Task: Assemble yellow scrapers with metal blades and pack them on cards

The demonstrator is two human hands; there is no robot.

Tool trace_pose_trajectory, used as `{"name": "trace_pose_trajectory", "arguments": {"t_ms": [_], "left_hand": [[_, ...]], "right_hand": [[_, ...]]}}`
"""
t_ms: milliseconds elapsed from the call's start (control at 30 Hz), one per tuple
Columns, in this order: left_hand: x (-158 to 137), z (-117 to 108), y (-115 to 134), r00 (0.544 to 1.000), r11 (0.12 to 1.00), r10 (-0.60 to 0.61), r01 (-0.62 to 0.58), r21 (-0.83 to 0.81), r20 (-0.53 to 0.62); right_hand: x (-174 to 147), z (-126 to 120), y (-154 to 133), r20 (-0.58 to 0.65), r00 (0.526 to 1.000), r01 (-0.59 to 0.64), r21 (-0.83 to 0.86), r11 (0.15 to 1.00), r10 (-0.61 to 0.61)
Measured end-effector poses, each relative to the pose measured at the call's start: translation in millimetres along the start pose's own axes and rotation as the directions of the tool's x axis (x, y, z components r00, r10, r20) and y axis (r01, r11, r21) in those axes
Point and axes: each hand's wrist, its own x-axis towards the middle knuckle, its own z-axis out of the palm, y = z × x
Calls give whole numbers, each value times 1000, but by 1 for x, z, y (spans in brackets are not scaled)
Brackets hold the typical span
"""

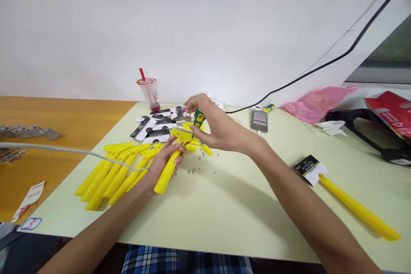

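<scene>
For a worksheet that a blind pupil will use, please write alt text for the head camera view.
A person's left hand holds a yellow T-shaped tool while the right hand holds a green-handled tool over its head. Similar yellow tools lie to the left on a pale table.

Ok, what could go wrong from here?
The green-handled tool in the right hand might slip toward the left hand, which grips the yellow scraper close by. The small metal parts lie loose on the table and could get brushed away. The cup, with pink at its bottom, stands near the cards; a knock might wet them.
</scene>
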Motion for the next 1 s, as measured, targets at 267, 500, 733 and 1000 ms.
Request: {"name": "trace_pose_trajectory", "arguments": {"t_ms": [267,500,733,1000], "left_hand": [[2,4,4,999,998,10,-12,-60,-43],[1,8,6,996,997,16,-22,-73,-88],[2,6,4,997,998,7,-12,-67,-78],[1,9,5,997,996,12,-19,-86,-77]], "right_hand": [[0,12,4,-14,999,40,99,994,-39],[0,11,4,8,999,36,60,998,-37],[-1,10,9,32,997,63,112,992,-67],[-2,14,12,17,999,43,160,986,-47]]}}
